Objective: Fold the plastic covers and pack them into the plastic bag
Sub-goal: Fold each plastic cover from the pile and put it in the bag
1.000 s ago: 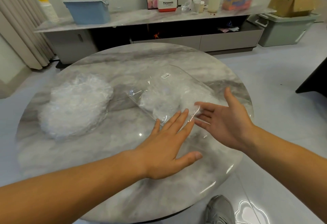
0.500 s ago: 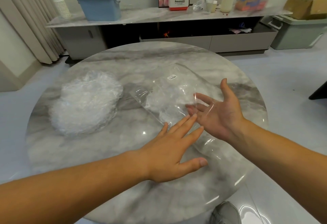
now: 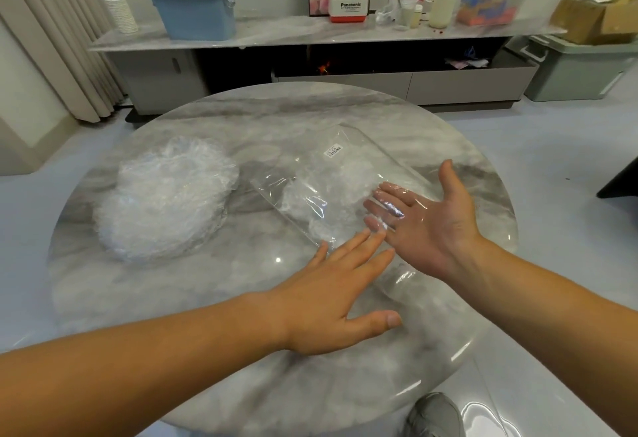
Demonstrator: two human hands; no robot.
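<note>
A clear plastic bag (image 3: 331, 181) with a small barcode label lies on the round marble table (image 3: 241, 119), holding some crumpled white plastic covers. My right hand (image 3: 428, 222) is flat, palm up, with its fingers slid inside the bag's near opening. My left hand (image 3: 331, 295) lies flat, palm down, fingers straight, pressing the bag's near edge against the table. A heap of loose crumpled plastic covers (image 3: 165, 202) sits on the table's left side, apart from both hands.
Behind the table runs a low sideboard (image 3: 310, 36) carrying a blue bin (image 3: 193, 8), a stack of cups, a Panasonic box and other clutter. Storage boxes (image 3: 583, 64) stand at the far right. A curtain hangs at the left. My shoe (image 3: 435, 416) shows below the table edge.
My right hand has pushed further into the bag's opening, its fingers now under the clear film. My left hand stayed flat on the near edge. The camera shifted slightly.
</note>
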